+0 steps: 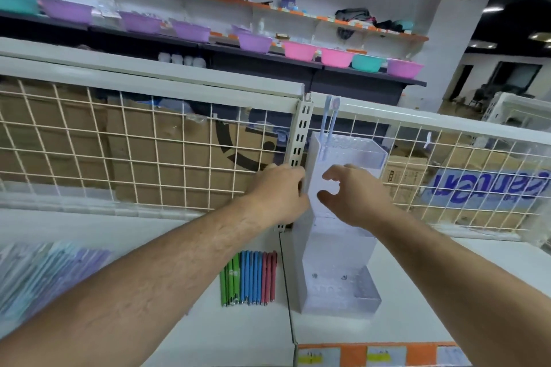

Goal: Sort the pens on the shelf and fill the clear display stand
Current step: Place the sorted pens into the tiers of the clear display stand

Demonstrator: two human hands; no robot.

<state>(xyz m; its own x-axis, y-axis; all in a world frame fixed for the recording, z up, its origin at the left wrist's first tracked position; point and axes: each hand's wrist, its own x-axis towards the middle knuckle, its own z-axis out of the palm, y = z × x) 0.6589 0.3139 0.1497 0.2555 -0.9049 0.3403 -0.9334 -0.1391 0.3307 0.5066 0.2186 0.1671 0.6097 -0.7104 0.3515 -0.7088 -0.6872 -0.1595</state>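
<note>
Left hand [277, 191] apparently grips the clear display stand [340, 247]; right hand [357, 197] hovers slack-fingered before it; pens [250, 277] lie below.

Fingertips of the left hand [277, 192] hide behind the clear stand [337, 262]; the blurred pastel stack [44, 277] is perhaps packaged pens.

Wire grid [149, 158] closes the back, slotted post [301, 134] just left of display stand [334, 250], shelf [432, 292] open rightward

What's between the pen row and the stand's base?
Just bare shelf, with a panel seam running through the gap between pens and stand. Head view.
</note>
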